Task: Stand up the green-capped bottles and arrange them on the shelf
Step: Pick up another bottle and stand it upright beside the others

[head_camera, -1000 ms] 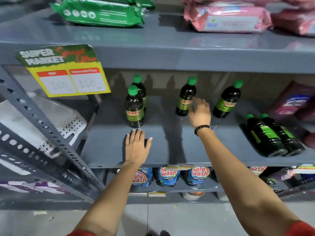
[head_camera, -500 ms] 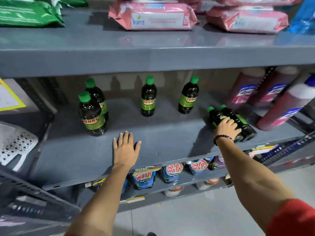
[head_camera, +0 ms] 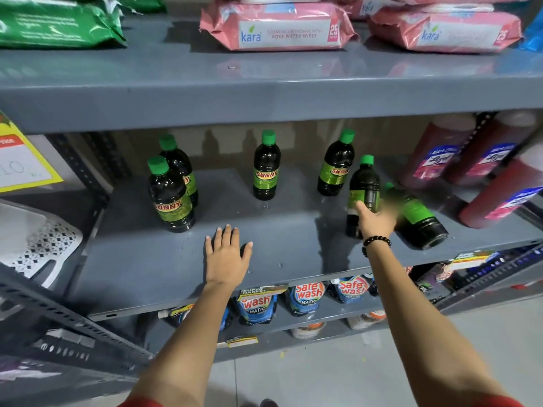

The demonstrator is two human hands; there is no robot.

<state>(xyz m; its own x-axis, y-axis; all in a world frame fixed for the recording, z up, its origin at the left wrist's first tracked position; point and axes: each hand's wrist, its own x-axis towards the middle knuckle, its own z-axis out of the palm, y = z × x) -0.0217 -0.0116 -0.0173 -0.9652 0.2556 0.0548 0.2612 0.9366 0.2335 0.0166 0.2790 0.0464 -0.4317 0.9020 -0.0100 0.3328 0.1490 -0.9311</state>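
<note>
Head view: we are wrapping right hand (head_camera: pixel 377 220) around dark bottle (head_camera: pixel 363 195), lower-right centre, nearly upright, base seeming just on shelf (head_camera: pixel 176 268). Left hand (head_camera: pixel 227 255) lying flat, fingers spread, holding nothing, lower centre. Fallen bottle (head_camera: pixel 420 221) lying just right of our knuckles; we are risking nudging it toward front edge. Four standing bottles (head_camera: pixel 266 171) at back; tipping held one leftward could be toppling nearest.

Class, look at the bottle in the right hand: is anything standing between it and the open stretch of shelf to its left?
Nothing visible does. The right hand holds the bottle upright, and the shelf to its left lies bare up to the left hand. One lying bottle is on its right, out of the way.
</note>
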